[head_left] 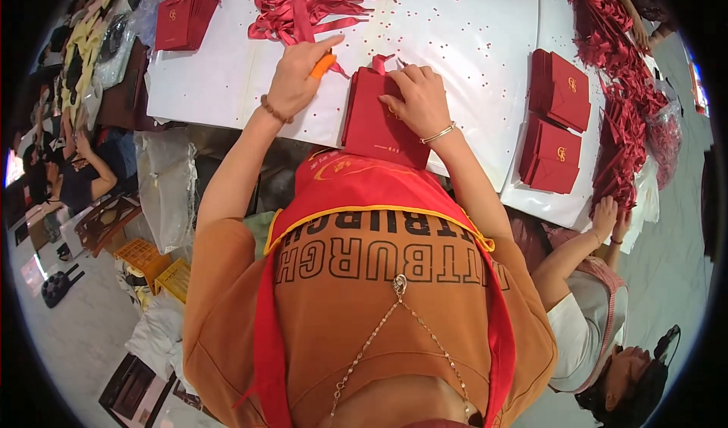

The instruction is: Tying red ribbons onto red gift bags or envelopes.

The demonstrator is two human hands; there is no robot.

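My left hand (298, 75) is closed around a small tool with an orange handle (324, 65). Its index finger sticks out past the tool, and the tool's working end cannot be made out. To the right, my right hand (418, 100) has its bent fingers and thumb on the upper part of a red paper gift bag (379, 128), holding it at the table's near edge. A short red ribbon (381, 63) pokes out at the bag's top. Other red bags seem to lie under this one. A tangled pile of red ribbons (307, 11) lies beyond my left hand.
On the white table (462, 125), small red dots are scattered. A stack of red bags (186, 18) stands at far left, with two more stacks, an upper one (560, 89) and a lower one (550, 155), at right. Beside them runs a long ribbon heap (618, 125), touched by a co-worker's hand (604, 217).
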